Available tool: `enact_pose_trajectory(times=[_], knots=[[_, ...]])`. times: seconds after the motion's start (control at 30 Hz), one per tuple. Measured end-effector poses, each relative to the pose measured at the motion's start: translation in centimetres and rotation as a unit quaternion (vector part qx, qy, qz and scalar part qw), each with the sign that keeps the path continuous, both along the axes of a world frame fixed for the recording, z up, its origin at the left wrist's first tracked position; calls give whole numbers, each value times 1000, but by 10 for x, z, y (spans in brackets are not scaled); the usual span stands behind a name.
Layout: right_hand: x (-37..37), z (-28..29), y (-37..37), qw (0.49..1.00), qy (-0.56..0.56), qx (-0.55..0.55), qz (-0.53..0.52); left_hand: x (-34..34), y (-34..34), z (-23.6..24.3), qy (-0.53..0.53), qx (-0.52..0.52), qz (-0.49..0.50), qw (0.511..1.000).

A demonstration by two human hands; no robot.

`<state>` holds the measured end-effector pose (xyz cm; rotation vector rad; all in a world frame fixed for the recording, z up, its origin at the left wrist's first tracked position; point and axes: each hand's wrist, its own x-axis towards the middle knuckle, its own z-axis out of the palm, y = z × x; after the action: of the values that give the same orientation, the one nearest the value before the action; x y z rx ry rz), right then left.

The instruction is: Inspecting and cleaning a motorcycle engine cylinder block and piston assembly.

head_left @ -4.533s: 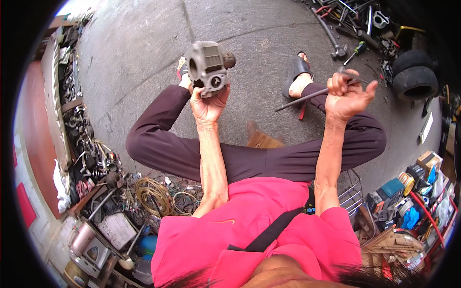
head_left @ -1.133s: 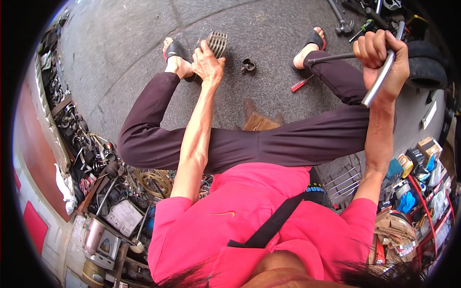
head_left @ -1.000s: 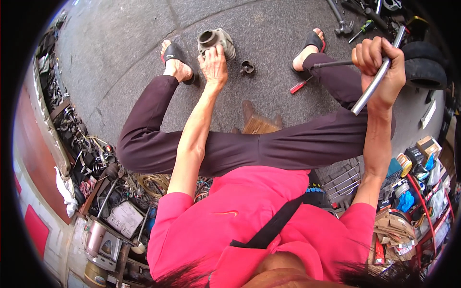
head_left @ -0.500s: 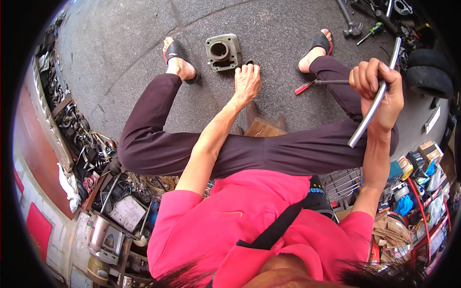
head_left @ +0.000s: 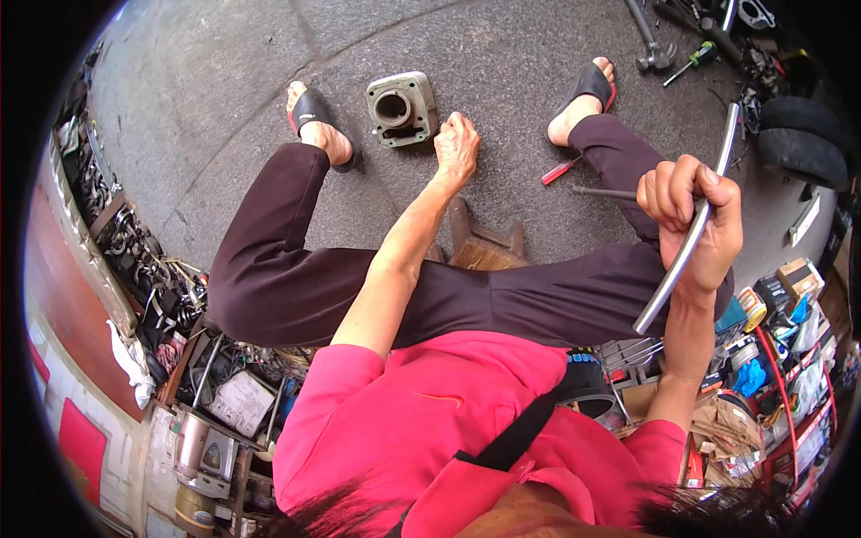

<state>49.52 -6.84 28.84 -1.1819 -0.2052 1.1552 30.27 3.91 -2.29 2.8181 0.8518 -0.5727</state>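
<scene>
A grey metal engine cylinder block (head_left: 414,124), with a round bore and a slot, stands on the floor between my feet. My left hand (head_left: 456,146) is just right of it, fingers curled down and closed. Whatever they may hold is hidden. Raised over my right thigh, my right hand (head_left: 692,211) is closed around a T-handle wrench (head_left: 657,302). Its long silver crossbar slants through the fist and its thin dark shaft points left. Below the shaft's far end lies a small red-handled screwdriver (head_left: 558,172), on the floor beside my right foot.
A low wooden stool (head_left: 489,251) is under me. Far right lie a hammer (head_left: 657,56), a green-handled screwdriver (head_left: 691,63) and dark tyres (head_left: 801,148). Piled metal parts (head_left: 143,242) line the left edge. Behind me at the right, boxes and supplies (head_left: 798,282) are stacked.
My view has shifted slightly, moving the block and my feet left in the picture. My left hand has drawn a little away from the block. My right hand has lowered with the wrench.
</scene>
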Motion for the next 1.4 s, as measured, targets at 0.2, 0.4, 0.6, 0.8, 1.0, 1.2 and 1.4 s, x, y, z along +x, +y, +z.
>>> enact_pose_trajectory(times=[0.2,0.4,0.6,0.8,1.0,1.2,1.4], knots=[[0,1,0,1000,26,-7,-6,-5,3,-5,-9,31,-28,999],[3,-3,2,999,5,34,-6,-4,18,28,-45,-192,142,970],[12,-8,9,994,-6,109,-1,5,31,62,-252,-527,360,727],[10,-47,14,991,-44,118,-54,4,35,144,-375,-630,370,570],[-15,-145,53,987,41,82,-134,0,61,202,-519,-459,215,688],[-34,-223,45,977,105,93,-162,0,69,239,-602,-316,161,716],[-40,-235,30,993,100,25,-60,-3,65,264,-630,-446,208,601]])
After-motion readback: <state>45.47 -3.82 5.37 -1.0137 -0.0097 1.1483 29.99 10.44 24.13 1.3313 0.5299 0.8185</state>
